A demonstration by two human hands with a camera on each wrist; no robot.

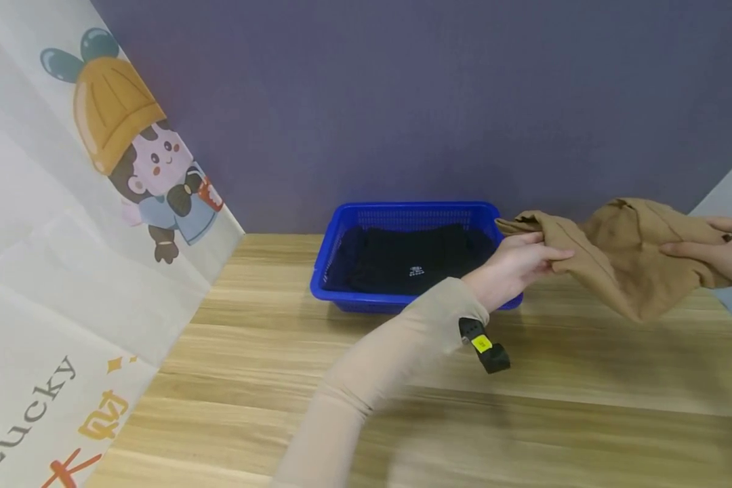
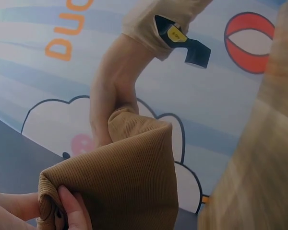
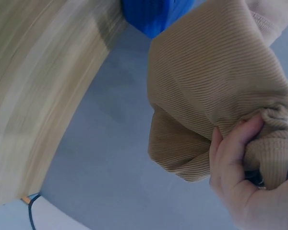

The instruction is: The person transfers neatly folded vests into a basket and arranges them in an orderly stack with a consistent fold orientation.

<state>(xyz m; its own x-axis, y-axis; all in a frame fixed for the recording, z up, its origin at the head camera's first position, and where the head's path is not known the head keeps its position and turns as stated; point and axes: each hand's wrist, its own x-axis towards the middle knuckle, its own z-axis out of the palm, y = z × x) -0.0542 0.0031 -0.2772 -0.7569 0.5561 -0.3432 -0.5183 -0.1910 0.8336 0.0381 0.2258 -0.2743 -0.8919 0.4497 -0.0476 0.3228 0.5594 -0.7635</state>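
A brown ribbed garment (image 1: 622,257) is stretched in the air between both hands, over the right part of the table. My left hand (image 1: 518,264) pinches one end of it, just right of the blue basket (image 1: 366,298). At the far right, my right hand (image 1: 722,247) grips the other end. Fine ribs on the garment (image 3: 211,72) show in the right wrist view, where the right hand (image 3: 240,177) bunches its edge. In the left wrist view the left fingers (image 2: 72,208) hold a folded edge, and the cloth partly hides the right hand.
A folded black garment (image 1: 411,254) with a small white print lies in the basket, near the back of the wooden table (image 1: 268,352). Behind stands a dark grey-blue wall (image 1: 433,102). A white panel with cartoon drawings (image 1: 36,237) borders the left side.
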